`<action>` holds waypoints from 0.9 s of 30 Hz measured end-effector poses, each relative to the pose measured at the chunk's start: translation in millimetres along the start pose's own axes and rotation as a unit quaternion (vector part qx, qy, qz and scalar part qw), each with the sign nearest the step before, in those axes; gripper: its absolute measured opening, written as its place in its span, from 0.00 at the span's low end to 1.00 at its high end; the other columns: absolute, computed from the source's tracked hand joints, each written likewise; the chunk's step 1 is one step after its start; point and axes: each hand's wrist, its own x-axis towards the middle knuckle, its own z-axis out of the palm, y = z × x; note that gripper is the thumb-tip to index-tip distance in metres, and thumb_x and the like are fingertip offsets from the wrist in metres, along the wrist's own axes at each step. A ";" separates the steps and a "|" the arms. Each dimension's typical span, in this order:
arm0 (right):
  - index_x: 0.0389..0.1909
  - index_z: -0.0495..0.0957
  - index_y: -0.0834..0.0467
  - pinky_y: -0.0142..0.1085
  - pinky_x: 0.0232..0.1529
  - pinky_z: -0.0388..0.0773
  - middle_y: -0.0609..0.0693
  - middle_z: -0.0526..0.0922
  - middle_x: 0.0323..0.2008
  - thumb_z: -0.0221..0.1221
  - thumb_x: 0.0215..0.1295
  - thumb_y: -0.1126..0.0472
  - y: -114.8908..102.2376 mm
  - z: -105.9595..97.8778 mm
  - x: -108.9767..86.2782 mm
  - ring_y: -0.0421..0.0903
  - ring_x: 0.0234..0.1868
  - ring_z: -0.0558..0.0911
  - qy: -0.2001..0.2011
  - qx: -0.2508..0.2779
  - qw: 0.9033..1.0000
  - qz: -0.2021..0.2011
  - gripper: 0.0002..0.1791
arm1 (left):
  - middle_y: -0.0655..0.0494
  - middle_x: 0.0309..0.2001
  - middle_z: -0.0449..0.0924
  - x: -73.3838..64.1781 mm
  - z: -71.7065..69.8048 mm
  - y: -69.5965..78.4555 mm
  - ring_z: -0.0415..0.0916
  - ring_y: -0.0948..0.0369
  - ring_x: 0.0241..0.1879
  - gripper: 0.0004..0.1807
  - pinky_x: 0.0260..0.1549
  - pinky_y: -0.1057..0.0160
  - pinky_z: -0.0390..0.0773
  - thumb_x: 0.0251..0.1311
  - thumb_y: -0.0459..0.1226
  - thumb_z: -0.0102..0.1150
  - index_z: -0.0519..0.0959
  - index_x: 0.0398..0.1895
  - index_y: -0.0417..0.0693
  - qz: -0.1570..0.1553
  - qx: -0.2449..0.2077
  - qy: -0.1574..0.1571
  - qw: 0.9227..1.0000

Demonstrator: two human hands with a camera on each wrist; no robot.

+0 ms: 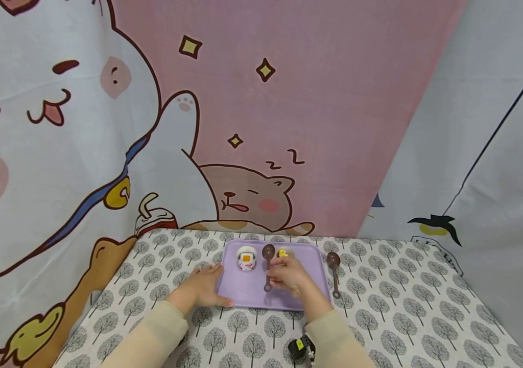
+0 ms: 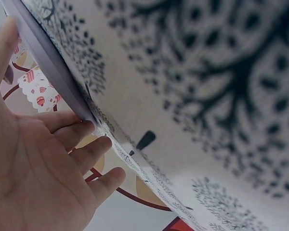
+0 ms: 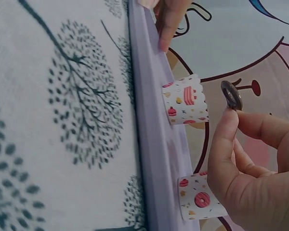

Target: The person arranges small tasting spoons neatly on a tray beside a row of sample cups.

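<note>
A lilac tray [image 1: 243, 294] lies on the table. At its left side my left hand [image 1: 200, 287] rests with fingers spread, its thumb at the front rim and fingertips along the left edge. My right hand [image 1: 291, 278] pinches the handle of a brown spoon [image 1: 268, 251] between thumb and index finger; the spoon is upright over the tray's middle, and its ring end [image 3: 231, 96] shows in the right wrist view. Left of the spoon sits a patterned paper cup [image 1: 246, 264] with an orange-yellow square in it. A second patterned cup [image 3: 200, 196], holding something yellow [image 1: 283, 253], is partly hidden by my right hand.
Another brown spoon [image 1: 333, 260] lies on the tree-print tablecloth [image 1: 381, 301], just right of the tray. A small black device [image 1: 299, 347] shows beside my right sleeve. Cartoon-printed cloth [image 1: 316, 102] hangs behind the table.
</note>
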 end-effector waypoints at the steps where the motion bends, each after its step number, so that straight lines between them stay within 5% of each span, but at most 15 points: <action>1: 0.55 0.71 0.73 0.30 0.29 0.84 0.55 0.77 0.29 0.61 0.59 0.78 1.1 0.5 0.6 0.43 0.26 0.77 0.000 0.000 1.000 0.001 0.22 | 0.39 0.75 0.58 0.2 0.2 0.0 0.54 0.38 0.74 0.64 0.71 0.36 0.52 0.44 0.69 0.67 0.59 0.74 0.33 0.000 0.001 0.000 1.000; 27: 0.51 0.73 0.72 0.30 0.25 0.84 0.55 0.80 0.25 0.62 0.58 0.78 16.9 15.6 6.5 0.40 0.20 0.78 0.031 -0.033 0.998 0.037 0.19 | 0.39 0.75 0.57 0.6 2.0 -1.2 0.55 0.38 0.73 0.65 0.71 0.36 0.53 0.43 0.70 0.68 0.59 0.74 0.33 0.000 0.001 0.000 1.000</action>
